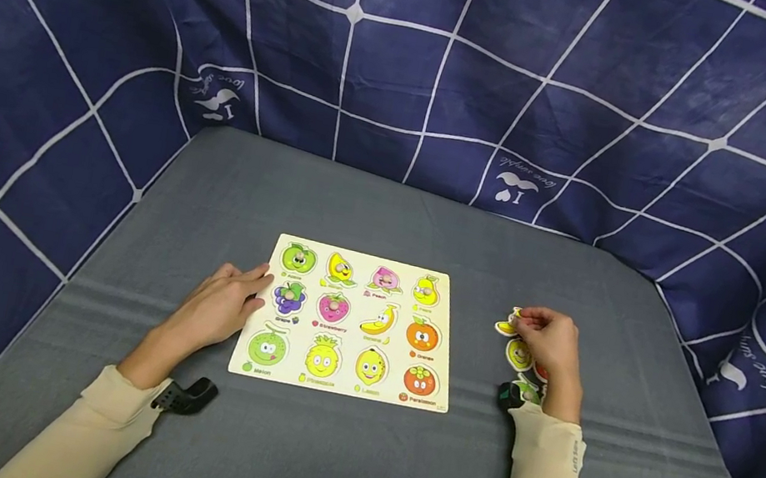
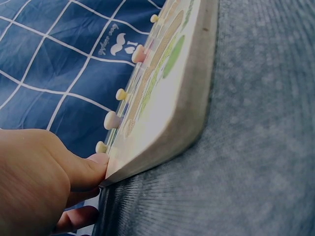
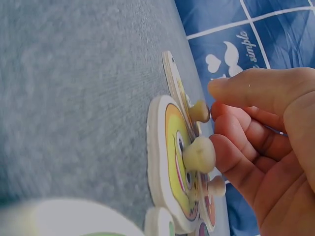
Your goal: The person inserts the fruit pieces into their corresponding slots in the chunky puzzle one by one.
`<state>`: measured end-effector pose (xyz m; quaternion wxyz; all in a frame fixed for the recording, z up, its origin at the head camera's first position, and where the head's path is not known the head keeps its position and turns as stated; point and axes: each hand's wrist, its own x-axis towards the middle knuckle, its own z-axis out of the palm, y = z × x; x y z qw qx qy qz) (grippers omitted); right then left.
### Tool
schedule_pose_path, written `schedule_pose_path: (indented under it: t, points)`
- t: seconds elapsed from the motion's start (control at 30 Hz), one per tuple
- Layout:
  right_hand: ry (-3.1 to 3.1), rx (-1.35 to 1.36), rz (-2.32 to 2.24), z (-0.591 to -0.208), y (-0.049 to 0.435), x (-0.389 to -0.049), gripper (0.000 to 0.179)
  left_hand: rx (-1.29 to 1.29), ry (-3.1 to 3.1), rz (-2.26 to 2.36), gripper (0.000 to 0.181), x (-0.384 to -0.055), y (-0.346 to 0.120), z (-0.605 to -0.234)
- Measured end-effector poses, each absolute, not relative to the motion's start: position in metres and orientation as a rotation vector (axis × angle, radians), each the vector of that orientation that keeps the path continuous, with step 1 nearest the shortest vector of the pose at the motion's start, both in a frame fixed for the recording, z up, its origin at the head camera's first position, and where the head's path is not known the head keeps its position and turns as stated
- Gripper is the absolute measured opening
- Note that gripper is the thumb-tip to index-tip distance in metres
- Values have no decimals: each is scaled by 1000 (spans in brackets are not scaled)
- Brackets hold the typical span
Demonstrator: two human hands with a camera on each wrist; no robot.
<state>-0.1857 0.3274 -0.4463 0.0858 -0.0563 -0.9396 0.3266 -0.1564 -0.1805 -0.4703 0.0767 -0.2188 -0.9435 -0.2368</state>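
Navy gridded cloth (image 1: 397, 64) hangs behind the grey worktop (image 1: 344, 469). At the centre of the frame a fruit puzzle board (image 1: 348, 360) lies flat, relaxed fingers of the left hand (image 1: 216, 302) touching its left edge. Right of centre, the right hand (image 1: 551, 343) curls its fingers loosely at a yellow piece (image 1: 505, 328); whether they grip its knob (image 3: 199, 112), I cannot tell. Pieces look light, stiff, smooth-faced, best pinched by the knob.

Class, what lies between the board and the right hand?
In the head view, bare grey surface stretches from the board to a yellow piece, which lies at the fingertips of the right hand.
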Motion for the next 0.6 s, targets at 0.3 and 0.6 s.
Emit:
schedule_pose_path:
  t: [0.3,0.6]
  points:
    - [-2829,-186,948,-446,331,-184,17,-657,-2835,-701,39,-157,-180,-473]
    - [-2896,-165,967,-445,332,-182,20,-654,-2821,-703,38,-158,-180,-474]
